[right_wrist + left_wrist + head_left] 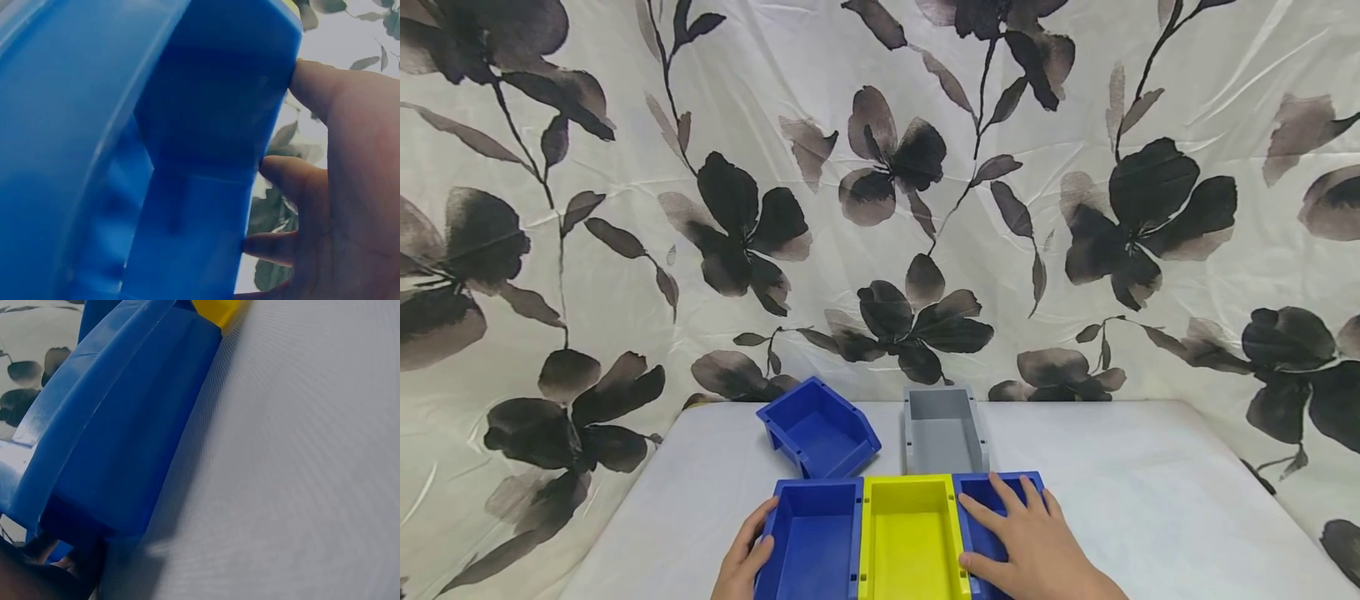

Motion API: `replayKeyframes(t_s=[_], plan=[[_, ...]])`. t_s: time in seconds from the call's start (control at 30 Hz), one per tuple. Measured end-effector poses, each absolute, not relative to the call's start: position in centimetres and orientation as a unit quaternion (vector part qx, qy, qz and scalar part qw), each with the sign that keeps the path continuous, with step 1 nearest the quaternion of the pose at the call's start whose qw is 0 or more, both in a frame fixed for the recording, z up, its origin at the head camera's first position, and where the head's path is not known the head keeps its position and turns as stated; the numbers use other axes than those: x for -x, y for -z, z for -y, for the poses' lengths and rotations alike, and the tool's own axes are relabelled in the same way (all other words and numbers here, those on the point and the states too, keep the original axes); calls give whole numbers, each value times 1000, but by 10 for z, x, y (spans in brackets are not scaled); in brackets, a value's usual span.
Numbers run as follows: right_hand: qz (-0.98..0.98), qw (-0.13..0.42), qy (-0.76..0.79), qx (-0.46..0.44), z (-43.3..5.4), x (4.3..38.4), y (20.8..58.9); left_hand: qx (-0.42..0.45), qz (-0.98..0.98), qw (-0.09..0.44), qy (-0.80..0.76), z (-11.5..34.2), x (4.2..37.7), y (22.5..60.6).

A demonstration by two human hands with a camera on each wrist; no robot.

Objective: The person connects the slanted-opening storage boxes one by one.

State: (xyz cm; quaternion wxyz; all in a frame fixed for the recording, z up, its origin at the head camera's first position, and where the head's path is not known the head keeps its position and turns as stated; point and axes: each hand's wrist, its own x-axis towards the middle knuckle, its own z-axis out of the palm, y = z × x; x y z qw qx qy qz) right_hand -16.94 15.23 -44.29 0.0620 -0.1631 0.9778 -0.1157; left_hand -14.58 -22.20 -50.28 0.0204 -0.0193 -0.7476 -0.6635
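Observation:
Three plastic bins stand side by side on the white-covered table: a left blue bin point(816, 546), a yellow bin point(913, 546) in the middle and a right blue bin point(981, 533). My left hand point(741, 558) touches the outer left side of the left blue bin, fingertips and thumb tip right at its rim. In the left wrist view, this hand is mostly dark at the lower left corner. My right hand point(1037, 537) lies spread over the right blue bin, covering much of it. Its fingertips reach the rim beside the yellow bin; the fingers look fairly straight.
Behind the row, another blue bin point(820, 429) sits at an angle on the left, and a grey bin point(946, 442) stands toward the centre. A floral cloth point(865, 250) hangs behind the table point(1120, 450). Table surface extends on both sides of the bins.

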Motion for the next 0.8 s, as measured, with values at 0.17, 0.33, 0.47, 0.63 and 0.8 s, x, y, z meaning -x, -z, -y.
replayKeyframes(t_s=[0.17, 0.33, 0.47, 0.63, 0.8], plan=[[-977, 72, 116, 166, -153, 172, 437, 17, 752, 24, 658, 222, 147, 503], [-973, 14, 120, 198, -158, 179, 424, 14, 752, 28, 658, 221, 148, 504], [-967, -45, 172, 180, -161, 193, 415, 15, 752, 34, 658, 221, 149, 505], [-953, -70, 268, 126, -166, 222, 413, 19, 756, 46, 652, 224, 149, 507], [-932, -83, 334, 111, -174, 246, 416, 25, 753, 52, 655, 224, 149, 509]])
